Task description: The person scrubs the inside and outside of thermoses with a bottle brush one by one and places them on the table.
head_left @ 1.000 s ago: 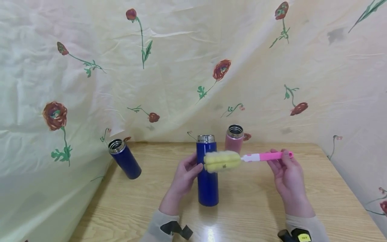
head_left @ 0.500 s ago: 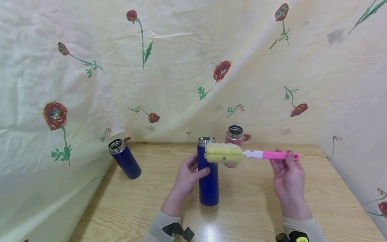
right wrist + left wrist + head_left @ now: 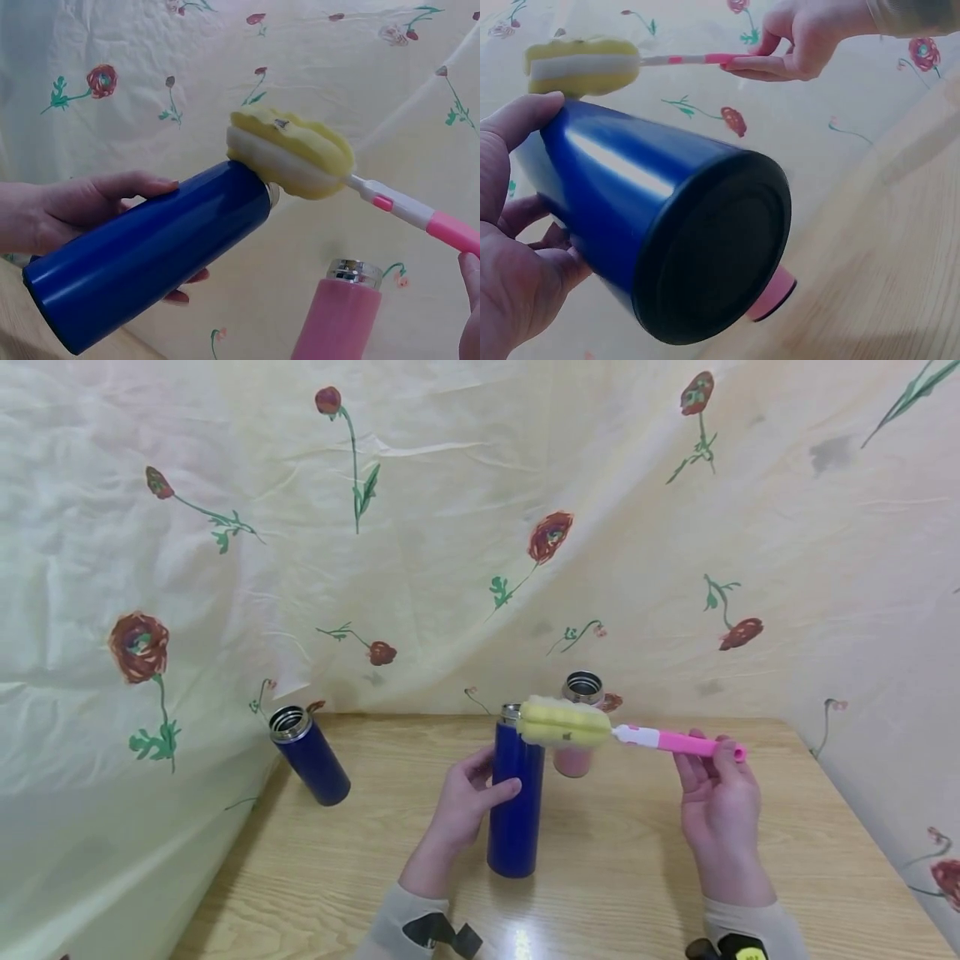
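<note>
My left hand [image 3: 468, 797] grips a tall blue bottle [image 3: 516, 810] round its middle, thumb across the front. The bottle's dark base [image 3: 716, 247] shows in the left wrist view, lifted off the table. A sponge bottle brush has a pink and white handle [image 3: 686, 743], which my right hand [image 3: 720, 810] pinches near its end. The brush's yellow and white sponge head [image 3: 289, 154] lies across the bottle's upper end beside the steel neck [image 3: 273, 195], outside the mouth. Whether sponge and bottle touch is hard to tell.
Behind the sponge stands a pink bottle [image 3: 339, 319] with a steel neck and no lid. A dark blue open bottle [image 3: 311, 756] stands at the left of the wooden table [image 3: 637, 877]. A flower-print cloth [image 3: 450, 485] hangs behind and at both sides.
The sponge head has risen from the blue bottle's middle to its neck and shifted slightly right. The bottle now leans, its top going right. The right hand has moved slightly right.
</note>
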`<control>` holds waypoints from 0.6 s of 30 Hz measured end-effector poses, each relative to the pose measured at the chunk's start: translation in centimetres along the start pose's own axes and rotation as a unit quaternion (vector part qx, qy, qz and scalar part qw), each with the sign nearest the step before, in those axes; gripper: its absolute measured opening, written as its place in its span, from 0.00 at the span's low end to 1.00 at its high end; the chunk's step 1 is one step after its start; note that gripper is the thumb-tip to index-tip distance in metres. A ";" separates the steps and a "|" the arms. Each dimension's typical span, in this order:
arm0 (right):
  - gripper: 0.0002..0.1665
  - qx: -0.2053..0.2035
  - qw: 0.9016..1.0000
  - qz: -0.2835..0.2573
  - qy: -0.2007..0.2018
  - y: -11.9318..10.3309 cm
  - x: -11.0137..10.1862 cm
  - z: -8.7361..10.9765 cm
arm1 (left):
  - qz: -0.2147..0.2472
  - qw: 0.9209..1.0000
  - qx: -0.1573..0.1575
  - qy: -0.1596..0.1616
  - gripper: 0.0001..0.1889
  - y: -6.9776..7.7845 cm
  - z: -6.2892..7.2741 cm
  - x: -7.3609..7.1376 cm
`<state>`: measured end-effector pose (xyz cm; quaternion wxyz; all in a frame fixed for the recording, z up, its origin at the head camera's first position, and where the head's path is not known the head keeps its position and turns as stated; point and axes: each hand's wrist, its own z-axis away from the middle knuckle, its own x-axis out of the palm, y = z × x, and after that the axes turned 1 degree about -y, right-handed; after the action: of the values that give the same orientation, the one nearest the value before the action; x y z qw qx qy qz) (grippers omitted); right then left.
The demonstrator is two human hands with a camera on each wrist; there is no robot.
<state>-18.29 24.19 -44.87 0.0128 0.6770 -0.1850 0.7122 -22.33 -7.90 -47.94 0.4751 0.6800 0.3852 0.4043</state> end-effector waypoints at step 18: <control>0.06 0.049 0.989 0.115 -0.075 0.4 -0.8 -0.5 | 0.061 0.997 0.036 0.023 0.33 0.2 -0.1 -0.9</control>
<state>-18.78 24.13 -45.74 -0.1161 0.7027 -0.2274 0.6641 -22.71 -8.75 -47.91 0.4153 0.7095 0.3681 0.4344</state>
